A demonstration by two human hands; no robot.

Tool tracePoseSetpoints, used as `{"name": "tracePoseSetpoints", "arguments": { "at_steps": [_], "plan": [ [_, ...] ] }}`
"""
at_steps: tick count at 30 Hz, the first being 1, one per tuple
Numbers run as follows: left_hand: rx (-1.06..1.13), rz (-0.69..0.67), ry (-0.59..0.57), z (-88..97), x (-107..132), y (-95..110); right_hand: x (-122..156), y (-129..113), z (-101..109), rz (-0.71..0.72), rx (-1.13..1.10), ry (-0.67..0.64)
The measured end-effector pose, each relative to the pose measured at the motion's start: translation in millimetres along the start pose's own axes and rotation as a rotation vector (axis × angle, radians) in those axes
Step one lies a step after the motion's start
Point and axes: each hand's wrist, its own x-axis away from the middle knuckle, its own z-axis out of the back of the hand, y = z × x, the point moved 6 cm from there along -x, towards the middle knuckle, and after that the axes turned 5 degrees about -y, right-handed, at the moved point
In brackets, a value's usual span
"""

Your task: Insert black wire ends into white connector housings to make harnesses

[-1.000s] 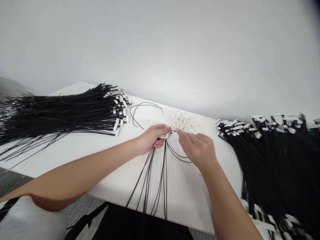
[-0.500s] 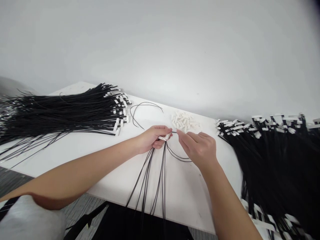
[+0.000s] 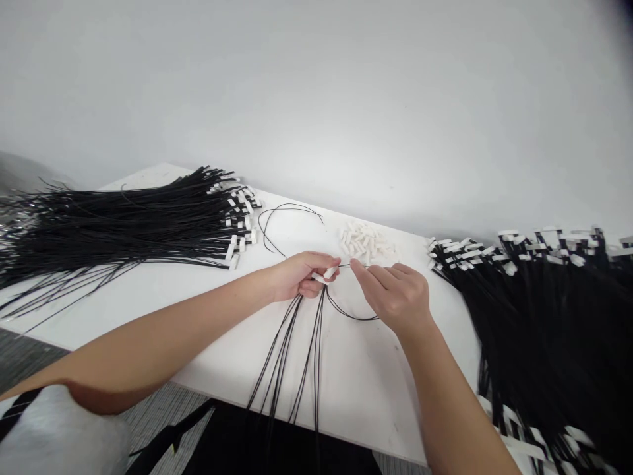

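1. White piece [image 3: 330, 272]: held at the fingertips of my left hand [image 3: 299, 272], which is closed on it. I judge that a firm pinch near its end would stop it twisting.
2. Black wire [image 3: 345, 265]: spans the short gap from my left fingertips to my right hand [image 3: 393, 293], whose thumb and finger are clamped on it. Best practice, I judge, is to hold it straight, in line with the white piece, and apply force smoothly. Whether it is seated I cannot tell.
3. Hanging wires [image 3: 284, 343]: fall below my left hand, over the near edge of the table [image 3: 366, 389]; slack here should prevent tugging.
4. Looped wires [image 3: 349, 315]: curve beneath both hands; I should avoid snagging them.
5. Heap of white pieces [image 3: 366, 241]: just beyond my right hand, apart from it.
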Motion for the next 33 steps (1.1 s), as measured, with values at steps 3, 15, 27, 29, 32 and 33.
{"name": "tracePoseSetpoints", "arguments": {
  "at_steps": [3,15,27,29,32,33],
  "plan": [
    [-0.020,0.053,-0.019,0.5,0,-2,-1,-2,2,0.032,0.013,0.020],
    [0.007,0.126,-0.038,1.2,1,-5,2,-5,-5,0.038,-0.053,-0.009],
    [-0.043,-0.028,-0.059,-6.0,2,1,4,6,-21,-0.324,-0.386,-0.205],
    [-0.051,-0.030,-0.061,-5.9,2,1,5,6,-22,-0.364,-0.430,-0.218],
    [-0.069,-0.032,-0.057,-5.5,2,1,5,5,-23,-0.396,-0.466,-0.220],
    [-0.072,-0.032,-0.058,-5.5,2,1,5,5,-24,-0.403,-0.474,-0.220]
  ]
}}
